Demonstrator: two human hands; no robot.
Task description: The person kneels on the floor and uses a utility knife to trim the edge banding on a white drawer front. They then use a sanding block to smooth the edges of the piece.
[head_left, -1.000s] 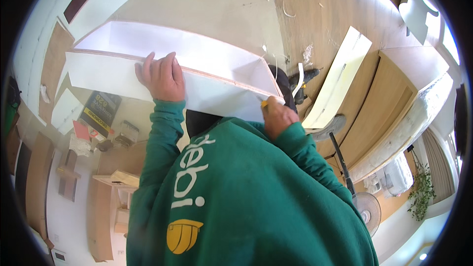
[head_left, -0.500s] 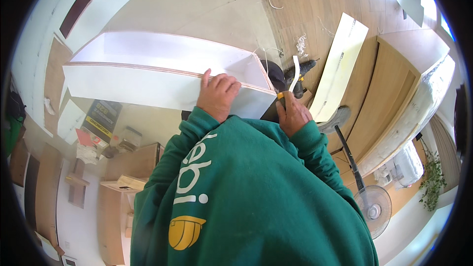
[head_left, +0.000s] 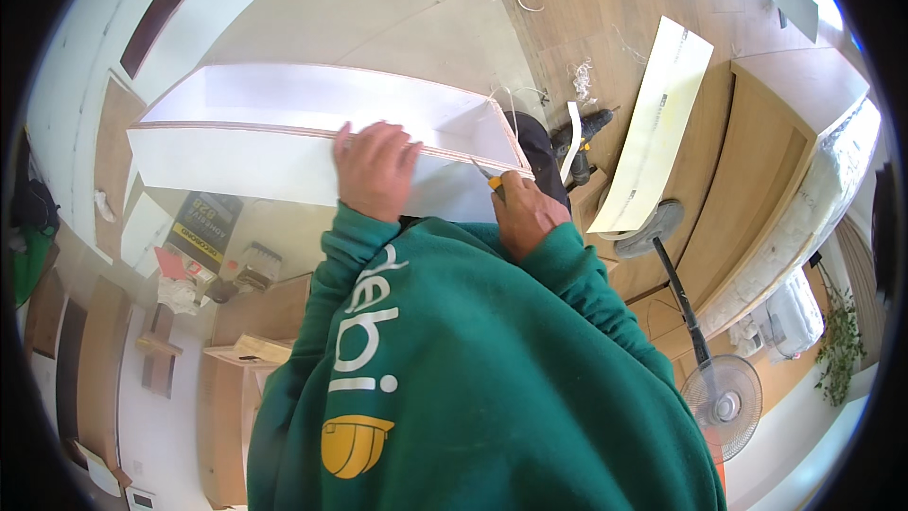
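Observation:
A long white open box (head_left: 255,163), like a cabinet carcass with raw plywood edges, lies across in front of me. My left hand (head_left: 375,170) rests on its near panel, fingers stretched over the top edge. My right hand (head_left: 530,218) is closed round a utility knife (head_left: 496,184) with a yellow and dark handle. The blade points up and left, close to the box's near edge by its right corner. A narrow white strip (head_left: 573,144) stands curved just right of that corner. Thin white offcuts (head_left: 506,95) hang at the box's right end.
A cordless drill (head_left: 588,132) lies right of the box. Beyond it are a long pale panel (head_left: 654,123), a wooden cabinet (head_left: 757,151) and a standing fan (head_left: 723,407). White shavings (head_left: 582,83) are on the wooden floor. A dark adhesive package (head_left: 200,227) lies at left.
My left hand has slid left along the box's edge. My right hand has moved left and down with the knife, its blade now showing near the corner.

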